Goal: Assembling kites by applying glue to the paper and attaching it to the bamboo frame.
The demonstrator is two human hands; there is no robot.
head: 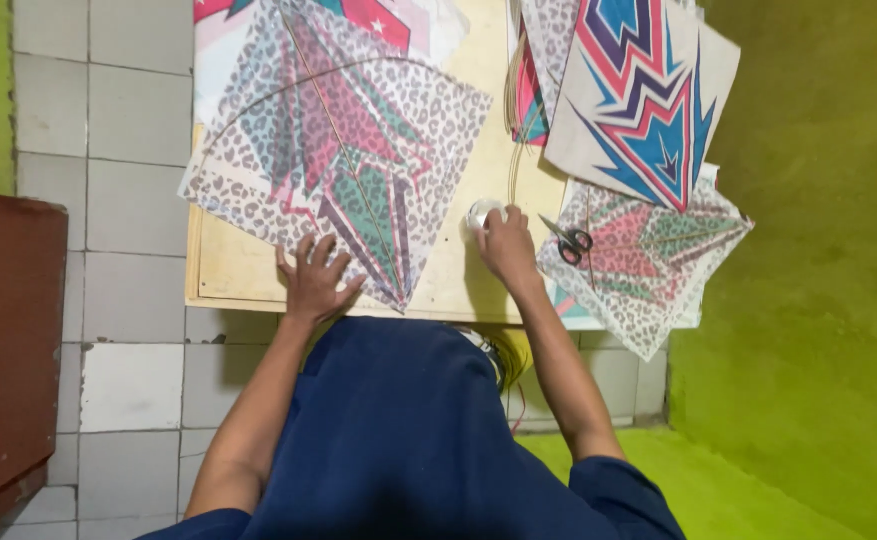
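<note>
Left hand (316, 277) spread flat, fingers apart, pressing diamond-shaped leopard-print paper kite (339, 150) with pink and green star pattern and thin stick frame onto pale wooden surface (229, 270). Right hand (506, 243) curled on small white tape roll (482, 213), beside black-handled scissors (569, 240).

Even, fairly bright light is falling from above; soft shadows are sitting under the hands (center of frame), and edges are looking slightly soft throughout.
</note>
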